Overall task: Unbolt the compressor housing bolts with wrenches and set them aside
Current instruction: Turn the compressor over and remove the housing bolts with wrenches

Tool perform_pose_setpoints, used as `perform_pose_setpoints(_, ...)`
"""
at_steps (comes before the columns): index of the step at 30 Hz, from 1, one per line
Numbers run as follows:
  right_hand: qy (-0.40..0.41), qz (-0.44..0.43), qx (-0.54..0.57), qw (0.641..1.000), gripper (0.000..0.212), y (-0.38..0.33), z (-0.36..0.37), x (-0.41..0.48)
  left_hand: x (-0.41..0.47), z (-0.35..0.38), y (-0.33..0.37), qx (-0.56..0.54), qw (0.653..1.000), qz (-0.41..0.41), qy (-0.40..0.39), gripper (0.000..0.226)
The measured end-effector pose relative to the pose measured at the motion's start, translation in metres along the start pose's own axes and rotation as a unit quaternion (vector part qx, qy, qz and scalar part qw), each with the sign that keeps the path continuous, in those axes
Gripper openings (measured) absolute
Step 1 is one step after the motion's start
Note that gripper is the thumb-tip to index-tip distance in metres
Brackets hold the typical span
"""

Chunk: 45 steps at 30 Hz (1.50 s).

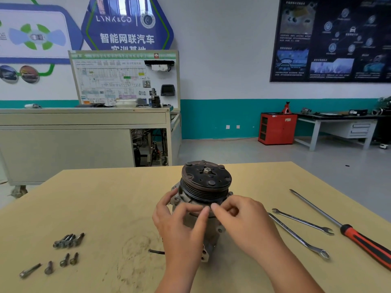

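Note:
The compressor (207, 180) stands upright in the middle of the table, its black pulley on top. My left hand (179, 227) grips the grey housing from the left, thumb on the flange and index finger reaching across the front. Just below the pulley, my right hand (243, 218) pinches a small part at the housing rim with curled fingertips. That part looks like a bolt but is mostly hidden. A cluster of removed bolts (68, 241) lies at the left, with several loose bolts (63, 261) nearer me. Two wrenches (302, 222) (296, 235) lie at the right.
A long screwdriver with a red and black handle (359, 240) lies at the far right of the wooden table (105, 197). A dark pin (156, 251) lies beside the compressor base. Beyond the table stand a grey training bench, a red cabinet and a workbench.

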State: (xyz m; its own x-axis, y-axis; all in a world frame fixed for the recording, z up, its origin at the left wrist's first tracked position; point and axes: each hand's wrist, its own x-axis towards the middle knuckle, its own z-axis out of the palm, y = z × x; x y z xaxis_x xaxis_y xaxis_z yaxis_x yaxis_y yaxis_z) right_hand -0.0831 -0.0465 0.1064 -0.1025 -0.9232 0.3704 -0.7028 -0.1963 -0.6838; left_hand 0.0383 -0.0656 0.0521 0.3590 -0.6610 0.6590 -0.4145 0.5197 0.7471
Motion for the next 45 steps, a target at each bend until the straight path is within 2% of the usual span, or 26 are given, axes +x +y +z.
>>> perform_pose_setpoints(3,0.028,-0.005,0.065,0.997,0.021,0.006,0.005,-0.002,0.002,0.001,0.001,0.024,1.0,-0.008,0.0,0.031)
perform_pose_setpoints(8,0.027,-0.015,0.094,0.995,0.021,0.005,0.016,-0.003,-0.004,0.003,0.0,0.05,0.998,0.03,-0.014,0.023)
perform_pose_setpoints(10,0.026,-0.006,0.107,0.994,0.02,0.005,0.019,-0.002,-0.002,0.006,-0.001,0.027,1.0,0.009,0.004,0.015)
perform_pose_setpoints(14,0.035,-0.005,0.106,0.994,0.018,0.006,0.021,-0.003,0.0,0.007,0.001,0.007,0.998,-0.06,-0.003,0.027)
perform_pose_setpoints(17,0.045,-0.004,0.115,0.992,0.018,0.008,0.02,-0.003,-0.005,0.003,0.003,0.016,0.999,-0.02,-0.022,0.017)
perform_pose_setpoints(19,0.058,0.004,0.139,0.989,0.018,0.011,0.018,-0.001,-0.007,0.002,0.003,0.014,1.0,0.017,-0.015,0.021)
perform_pose_setpoints(21,0.059,0.015,0.161,0.985,0.018,0.014,0.019,-0.001,-0.005,0.003,0.003,0.009,1.0,0.007,-0.002,0.006)
perform_pose_setpoints(23,0.047,0.021,0.174,0.983,0.017,0.015,0.021,-0.002,-0.001,0.005,0.001,0.006,1.0,-0.016,0.003,0.017)
perform_pose_setpoints(25,0.043,0.016,0.166,0.985,0.017,0.015,0.023,-0.001,0.002,0.005,0.0,0.021,0.999,-0.036,-0.005,0.023)
perform_pose_setpoints(28,0.042,0.003,0.143,0.989,0.018,0.012,0.023,0.0,-0.001,0.001,0.001,0.03,0.999,0.001,-0.022,0.02)
perform_pose_setpoints(30,0.038,-0.001,0.134,0.99,0.021,0.008,0.023,0.0,-0.004,0.0,0.002,0.035,0.999,0.025,-0.03,0.029)
perform_pose_setpoints(32,0.036,-0.004,0.122,0.992,0.022,0.004,0.023,-0.001,-0.003,0.001,0.0,0.029,0.999,0.021,-0.017,0.012)
perform_pose_setpoints(33,0.035,-0.005,0.111,0.993,0.021,0.002,0.022,-0.002,-0.002,0.002,0.0,0.021,1.0,0.015,-0.003,0.013)
perform_pose_setpoints(36,0.027,0.004,0.058,0.998,0.018,-0.005,0.024,-0.003,0.0,0.004,-0.004,0.037,0.999,-0.018,-0.004,0.031)
perform_pose_setpoints(39,0.031,0.013,0.02,0.999,0.015,-0.007,0.024,-0.003,-0.004,0.002,-0.004,0.049,0.998,0.022,-0.023,0.011)
perform_pose_setpoints(41,0.04,0.0,0.002,0.999,0.012,-0.008,0.023,-0.003,-0.007,0.002,-0.002,0.045,0.997,0.05,-0.031,0.029)
perform_pose_setpoints(42,0.042,-0.01,-0.004,0.999,0.01,-0.009,0.022,-0.004,-0.007,0.001,0.0,0.042,0.997,0.051,-0.031,0.031)
perform_pose_setpoints(45,0.05,-0.053,0.003,0.997,0.008,-0.012,0.019,-0.009,-0.005,0.001,0.006,0.026,0.999,0.044,-0.016,0.011)
